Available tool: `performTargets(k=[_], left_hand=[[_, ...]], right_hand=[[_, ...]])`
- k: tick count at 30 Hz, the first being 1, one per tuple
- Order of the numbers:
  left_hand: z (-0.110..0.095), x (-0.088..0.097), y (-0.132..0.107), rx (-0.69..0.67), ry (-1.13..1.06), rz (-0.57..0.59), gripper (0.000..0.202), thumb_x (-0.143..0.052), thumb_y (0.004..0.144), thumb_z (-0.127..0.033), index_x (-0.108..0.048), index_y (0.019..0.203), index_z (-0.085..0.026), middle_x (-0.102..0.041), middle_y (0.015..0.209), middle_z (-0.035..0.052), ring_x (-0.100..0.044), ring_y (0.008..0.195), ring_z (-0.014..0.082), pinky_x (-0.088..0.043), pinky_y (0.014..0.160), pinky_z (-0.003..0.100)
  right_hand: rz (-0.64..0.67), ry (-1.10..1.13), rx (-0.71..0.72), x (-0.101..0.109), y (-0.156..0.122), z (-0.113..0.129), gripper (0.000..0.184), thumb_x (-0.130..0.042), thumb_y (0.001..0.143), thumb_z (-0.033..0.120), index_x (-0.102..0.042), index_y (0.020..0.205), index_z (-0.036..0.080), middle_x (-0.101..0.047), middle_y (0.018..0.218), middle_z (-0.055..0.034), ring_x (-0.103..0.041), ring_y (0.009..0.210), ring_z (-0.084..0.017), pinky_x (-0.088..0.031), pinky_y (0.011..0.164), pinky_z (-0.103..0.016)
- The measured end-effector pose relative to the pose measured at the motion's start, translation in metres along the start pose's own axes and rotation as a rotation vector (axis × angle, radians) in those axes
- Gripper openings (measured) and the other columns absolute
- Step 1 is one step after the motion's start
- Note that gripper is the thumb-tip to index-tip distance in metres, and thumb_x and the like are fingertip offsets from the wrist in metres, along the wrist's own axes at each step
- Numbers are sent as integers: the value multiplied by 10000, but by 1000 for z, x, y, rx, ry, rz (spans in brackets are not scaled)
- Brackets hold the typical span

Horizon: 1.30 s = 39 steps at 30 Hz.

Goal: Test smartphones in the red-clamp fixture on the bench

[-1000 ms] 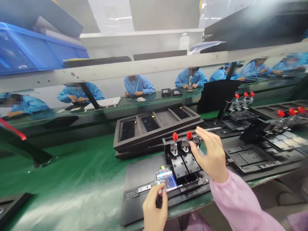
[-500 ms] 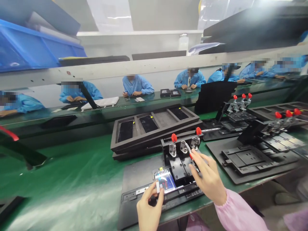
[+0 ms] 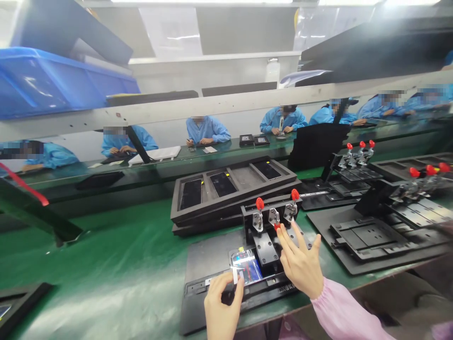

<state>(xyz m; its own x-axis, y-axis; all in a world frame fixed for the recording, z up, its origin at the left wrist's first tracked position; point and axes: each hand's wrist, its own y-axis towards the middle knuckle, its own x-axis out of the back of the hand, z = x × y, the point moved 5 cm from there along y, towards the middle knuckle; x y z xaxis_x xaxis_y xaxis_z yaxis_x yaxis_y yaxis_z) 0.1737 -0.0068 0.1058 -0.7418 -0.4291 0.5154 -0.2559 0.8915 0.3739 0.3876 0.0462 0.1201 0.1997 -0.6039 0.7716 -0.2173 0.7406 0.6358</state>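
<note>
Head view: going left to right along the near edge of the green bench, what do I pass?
Black tray → left hand → glossy film-covered panel → right hand → black fixture plate

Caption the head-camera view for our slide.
Left hand pinches the white tab of a shiny film on a black clamp fixture; right hand spread nearby.
</note>
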Motion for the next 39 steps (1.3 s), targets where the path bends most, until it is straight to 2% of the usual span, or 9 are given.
performTargets(k=[6,10,13,16,19,22,28,32,39], left_hand=[[3,-2,-4,-17,56,48,191,-594,773,-388,-679,752,-219,-687,906,61,-617,895,228,-500,799,362],[-2,-1,-5,-39,60,38,187,-589,778,-382,-671,734,-220,-680,902,51,-613,895,223,-494,798,361],[-1,-2,-7,-48,63,14,203,-582,784,-376,-660,700,-208,-676,864,50,-617,861,216,-495,781,353],[1,-5,-8,-62,77,15,201,-573,792,-365,-662,703,-208,-675,857,50,-617,851,214,-496,774,358],[-1,-9,-5,-100,96,49,188,-558,807,-350,-663,738,-209,-672,949,70,-604,918,225,-488,810,390],[-9,-14,1,-153,175,101,182,-532,824,-334,-661,775,-215,-636,1113,90,-560,1044,256,-438,889,492],[-14,-19,7,-136,327,236,253,-393,888,-274,-634,964,-257,-585,1233,78,-438,1216,309,-217,909,744],[-11,-21,7,-123,338,274,290,-355,901,-243,-595,1062,-276,-605,1209,67,-437,1223,299,-158,913,762],[-14,-18,8,-101,305,277,252,-356,902,-255,-607,923,-256,-512,1324,47,-379,1275,278,-186,942,731]], right_hand=[[52,-31,-9,1,1,3,541,-400,856,251,-295,1380,172,-427,1366,-73,-270,1326,-285,41,1019,-648],[35,-51,9,19,5,3,491,-360,863,214,-361,1354,201,-472,1339,-58,-304,1303,-286,-29,1014,-648],[-98,85,14,44,5,10,417,-379,851,183,-501,1247,226,-572,1239,-30,-424,1193,-256,-159,1020,-563],[-198,338,101,59,-2,34,314,-426,814,157,-601,1073,190,-647,1112,-39,-517,944,-191,-342,890,-388],[-113,460,192,50,-11,64,260,-483,774,182,-611,999,194,-624,1148,-31,-501,863,-174,-338,801,-353],[-106,475,157,37,-17,76,265,-549,738,215,-607,997,216,-609,1170,-21,-501,891,-193,-304,812,-383],[-311,497,44,50,-24,63,199,-564,724,146,-618,908,199,-688,979,-24,-505,787,-186,-344,764,-382],[-364,492,40,58,-37,54,185,-600,687,127,-625,859,191,-702,925,-32,-516,757,-192,-368,736,-386],[-382,447,0,53,-68,35,216,-610,677,90,-621,866,194,-704,857,-43,-526,742,-202,-391,698,-398]])
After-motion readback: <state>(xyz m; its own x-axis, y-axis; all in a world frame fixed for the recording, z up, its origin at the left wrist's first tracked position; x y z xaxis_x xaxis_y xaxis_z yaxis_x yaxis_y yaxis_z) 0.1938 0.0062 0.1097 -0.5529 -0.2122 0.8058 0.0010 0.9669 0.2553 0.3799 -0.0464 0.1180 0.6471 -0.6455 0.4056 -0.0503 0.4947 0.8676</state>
